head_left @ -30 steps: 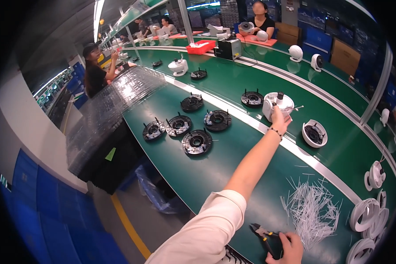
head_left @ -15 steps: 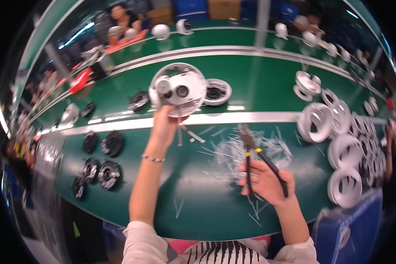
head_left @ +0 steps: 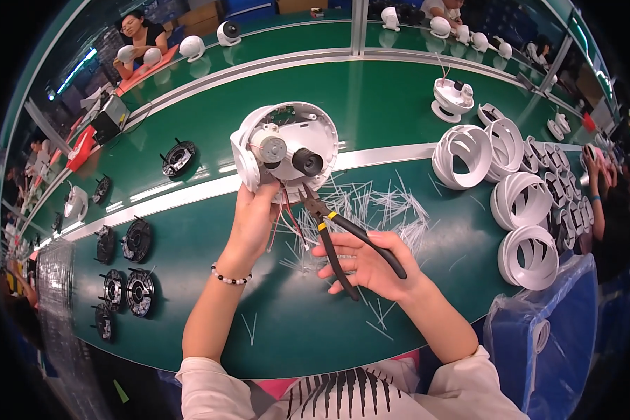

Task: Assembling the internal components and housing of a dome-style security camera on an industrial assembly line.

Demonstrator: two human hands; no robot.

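1 white shell (head_left: pixel 327 140), round, is up over the surface, w/ its open side showing. L hand (head_left: pixel 255 213) grips its low edge. In it: 1 silver motor (head_left: pixel 274 147) & 1 black round part (head_left: pixel 307 162). Thin wires (head_left: pixel 288 203) hang down from it. R hand (head_left: pixel 381 262) holds 1 cutter (head_left: pixel 316 207), 2 black handles spread apart, yellow bit on each; its tips are by the wires & shell edge. 1 bead band (head_left: pixel 231 277) is on the L wrist.

5 black discs (head_left: pixel 137 239) sit on the near L side; approx. 3 more are past the white strip (head_left: pixel 392 155). Thin pale sticks (head_left: pixel 402 213) lie in a messy pile, too many to count. 4 big white rings (head_left: pixel 462 157) or stacks are on the R, w/ lots of small ones behind. 1 white base (head_left: pixel 453 101) stands nr them.

The surface (head_left: pixel 280 332) is green, shiny, w/ a curved look. Past the strip is a green lane (head_left: pixel 371 105). Far back, a shelf has approx. 8 white round things (head_left: pixel 191 47). 1 person (head_left: pixel 143 38) sits back L, another (head_left: pixel 444 10) back R. 1 blue box (head_left: pixel 567 315) w/ clear plastic is low R.
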